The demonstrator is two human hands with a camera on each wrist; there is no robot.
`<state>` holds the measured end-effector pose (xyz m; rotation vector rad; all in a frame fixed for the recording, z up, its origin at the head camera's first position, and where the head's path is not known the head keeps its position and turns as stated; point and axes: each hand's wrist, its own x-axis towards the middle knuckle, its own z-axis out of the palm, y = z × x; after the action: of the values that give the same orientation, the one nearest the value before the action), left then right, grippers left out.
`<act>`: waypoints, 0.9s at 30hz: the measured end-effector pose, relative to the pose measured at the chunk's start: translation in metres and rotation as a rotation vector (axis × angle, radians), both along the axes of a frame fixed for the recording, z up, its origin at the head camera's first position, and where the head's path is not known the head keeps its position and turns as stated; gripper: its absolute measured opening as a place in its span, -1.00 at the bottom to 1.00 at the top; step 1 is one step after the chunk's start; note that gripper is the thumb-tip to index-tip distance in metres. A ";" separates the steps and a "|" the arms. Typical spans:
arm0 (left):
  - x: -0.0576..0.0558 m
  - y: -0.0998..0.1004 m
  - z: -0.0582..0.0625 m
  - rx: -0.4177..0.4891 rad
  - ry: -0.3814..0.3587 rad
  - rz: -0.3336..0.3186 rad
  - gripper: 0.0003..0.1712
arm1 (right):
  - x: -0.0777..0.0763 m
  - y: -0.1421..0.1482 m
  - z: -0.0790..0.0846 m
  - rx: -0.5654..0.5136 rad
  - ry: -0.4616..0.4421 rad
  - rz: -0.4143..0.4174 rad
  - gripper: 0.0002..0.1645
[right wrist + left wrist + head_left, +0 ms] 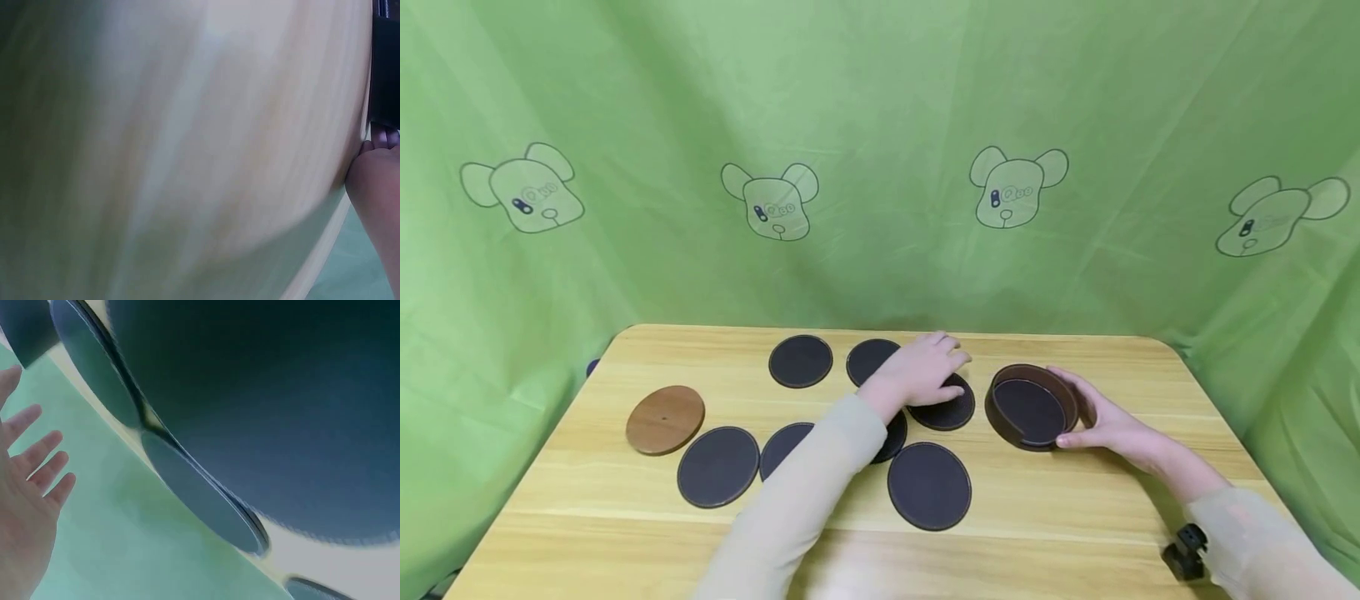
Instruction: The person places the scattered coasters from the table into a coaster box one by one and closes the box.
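the step in hand seems to be fetching a dark coaster (943,416) while the right hand (1103,423) grips the wall of the one round holder (1063,388). the left hand (921,372), fingers spread, is over that coaster, just left of the holder; contact i can't tell. next likely calls for pinching its rim. seven dark coasters (929,486) and one brown disc (666,420) lie left of the holder.

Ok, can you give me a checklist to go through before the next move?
1. Right grip holding the brown holder: ok.
2. Holder's top facing up: ok.
3. Left grip pinching the dark coaster it partly covers: not ok, it holds nothing.
4. Holder empty: cannot tell; the dark circle inside may be a coaster or its floor.
5. Wooden disc away from both grips: ok.
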<state>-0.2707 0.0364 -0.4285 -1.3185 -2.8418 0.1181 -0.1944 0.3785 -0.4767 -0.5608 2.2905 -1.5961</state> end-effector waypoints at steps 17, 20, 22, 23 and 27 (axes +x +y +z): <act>-0.023 -0.084 -0.005 0.012 0.015 0.178 -0.36 | 0.000 0.002 -0.002 0.010 -0.003 -0.007 0.26; -0.025 -0.097 -0.005 0.000 0.012 0.213 -0.36 | 0.000 0.003 -0.004 0.011 -0.007 -0.007 0.26; -0.026 -0.106 -0.005 -0.008 0.011 0.238 -0.36 | -0.001 0.003 -0.004 0.010 -0.005 -0.008 0.26; -0.026 -0.111 -0.005 -0.010 0.009 0.249 -0.36 | -0.001 0.004 -0.005 0.010 -0.003 -0.008 0.26; -0.027 -0.129 -0.005 -0.003 0.004 0.285 -0.33 | -0.002 0.004 -0.005 0.010 0.000 -0.007 0.26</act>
<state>-0.2976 -0.0926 -0.4339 -0.9044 -3.0078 0.1262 -0.1968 0.3827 -0.4821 -0.5515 2.3015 -1.5874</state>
